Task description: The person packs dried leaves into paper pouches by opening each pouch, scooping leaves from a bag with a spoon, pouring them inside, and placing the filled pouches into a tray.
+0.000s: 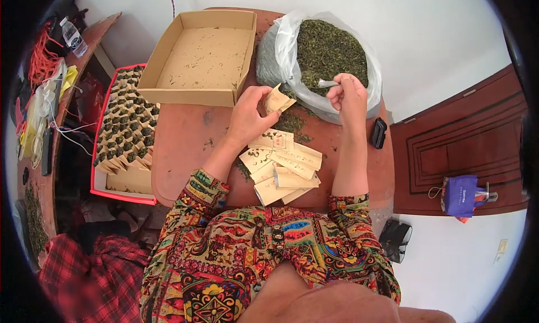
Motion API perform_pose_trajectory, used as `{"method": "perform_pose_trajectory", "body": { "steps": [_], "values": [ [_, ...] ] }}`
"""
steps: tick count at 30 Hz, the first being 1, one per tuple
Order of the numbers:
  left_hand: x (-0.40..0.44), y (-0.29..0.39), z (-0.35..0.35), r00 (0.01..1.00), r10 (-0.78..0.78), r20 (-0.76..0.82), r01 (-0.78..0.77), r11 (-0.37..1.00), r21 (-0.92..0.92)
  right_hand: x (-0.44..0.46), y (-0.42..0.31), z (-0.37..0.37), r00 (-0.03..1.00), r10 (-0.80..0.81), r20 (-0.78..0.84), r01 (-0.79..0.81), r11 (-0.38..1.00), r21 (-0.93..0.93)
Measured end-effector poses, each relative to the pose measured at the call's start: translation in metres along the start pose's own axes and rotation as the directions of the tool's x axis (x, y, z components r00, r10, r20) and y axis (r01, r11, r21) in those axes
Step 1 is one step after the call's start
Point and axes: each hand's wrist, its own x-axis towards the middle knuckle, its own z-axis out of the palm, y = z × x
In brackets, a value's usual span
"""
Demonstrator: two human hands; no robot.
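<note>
Between the thumb and fingers of my left hand point(252, 112) is a small paper packet point(276, 101), its top edge upward. My right hand point(349, 95) pinches the handle of a small spoon point(327, 83) at the near part of a plastic bag point(373, 78) full of dark green dried leaves point(331, 48). The spoon's contents cannot be made out. Below my left hand, several flat paper packets point(295, 163) lie overlapping on the reddish table point(191, 149), with loose leaf bits on and around them.
An open cardboard box point(205, 59) with scattered crumbs stands at the back left. Left of the table, a red-edged box point(130, 191) holds rows of filled packets point(126, 121). A black object point(379, 133) lies near the table's right edge.
</note>
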Motion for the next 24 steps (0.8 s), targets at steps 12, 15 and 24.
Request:
{"method": "perform_pose_trajectory", "body": {
  "steps": [12,15,24],
  "values": [
    [0.000,-0.002,-0.001,1.000,-0.016,0.015,0.015,0.999,0.047,-0.001,-0.008,-0.010,0.987,-0.023,-0.156,0.034,0.997,0.072],
    [0.000,0.002,-0.003,0.999,-0.040,0.035,0.037,0.997,0.064,-0.007,-0.018,-0.009,0.998,-0.025,-0.061,0.032,0.994,0.104],
    [-0.001,0.001,-0.002,0.999,0.015,0.033,-0.018,0.997,0.073,-0.042,-0.017,0.046,0.980,-0.131,0.152,0.177,0.922,-0.345]
  ]
}}
